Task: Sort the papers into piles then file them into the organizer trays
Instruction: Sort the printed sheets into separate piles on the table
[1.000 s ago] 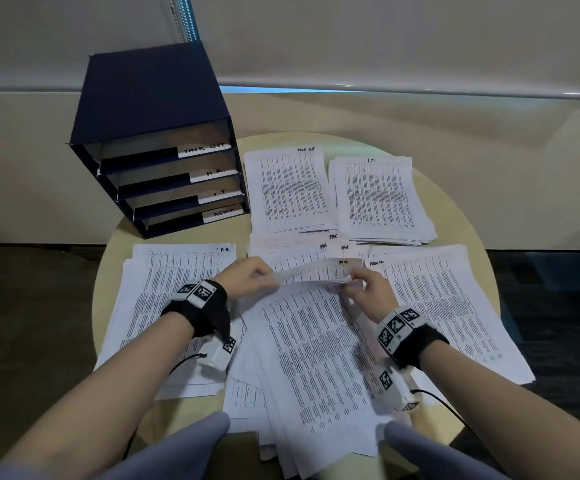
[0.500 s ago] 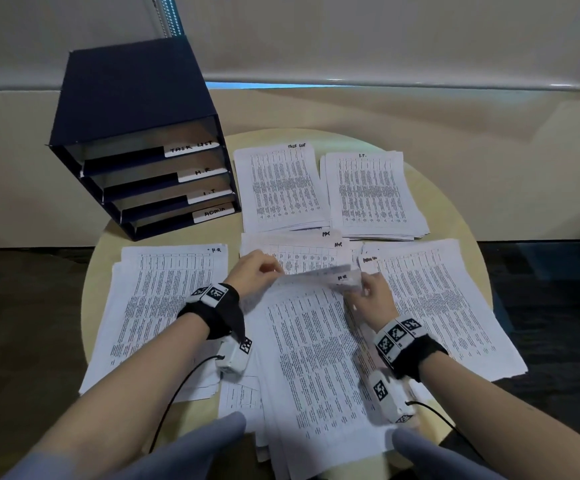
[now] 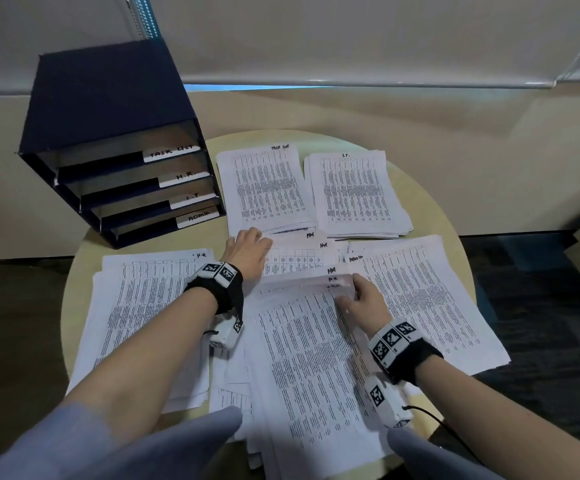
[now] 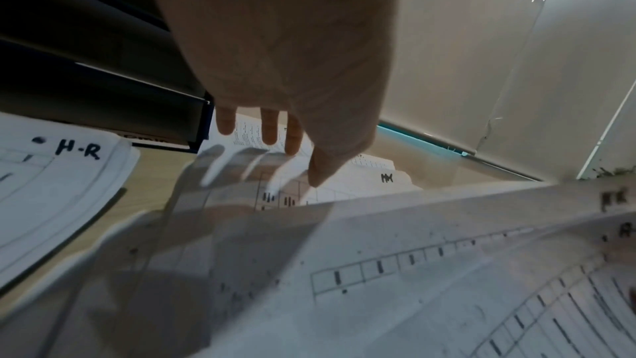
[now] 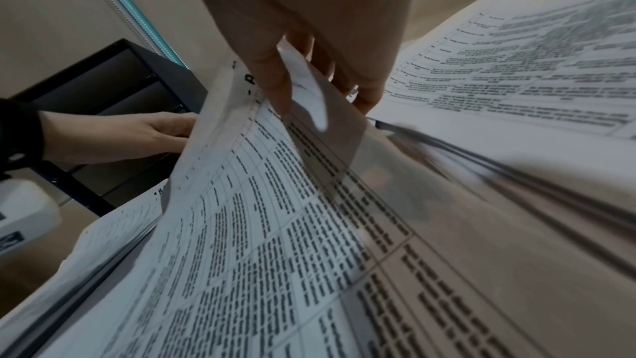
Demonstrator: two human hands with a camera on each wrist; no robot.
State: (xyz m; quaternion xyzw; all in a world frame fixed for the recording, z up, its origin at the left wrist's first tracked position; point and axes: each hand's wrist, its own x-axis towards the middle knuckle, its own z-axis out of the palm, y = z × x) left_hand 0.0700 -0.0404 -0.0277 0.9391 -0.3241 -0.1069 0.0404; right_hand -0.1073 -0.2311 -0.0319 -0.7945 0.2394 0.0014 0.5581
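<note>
Printed sheets lie in piles on a round table (image 3: pixel 430 216). An untidy centre stack (image 3: pixel 309 358) is nearest me. My right hand (image 3: pixel 350 294) pinches the lifted far right corner of its top sheets; in the right wrist view the thumb (image 5: pixel 272 83) lies on top and the other fingers underneath. My left hand (image 3: pixel 250 239) reaches forward, fingers straight, over the loose sheets (image 3: pixel 299 259) behind the stack. Seen from the left wrist, the fingers (image 4: pixel 268 129) hover just above the paper and hold nothing. A dark blue organizer (image 3: pixel 119 161) with labelled trays stands at the back left.
Sorted piles ring the stack: an H-R pile (image 3: pixel 143 306) on the left, a wide pile (image 3: pixel 420 299) on the right, a task-list pile (image 3: pixel 264 188) and an I.T. pile (image 3: pixel 354 192) at the back. A wall and a window blind rise behind the table.
My left hand has let go of the lifted sheet edge and moved forward, fingers straightened. The right hand keeps its pinch on the corner.
</note>
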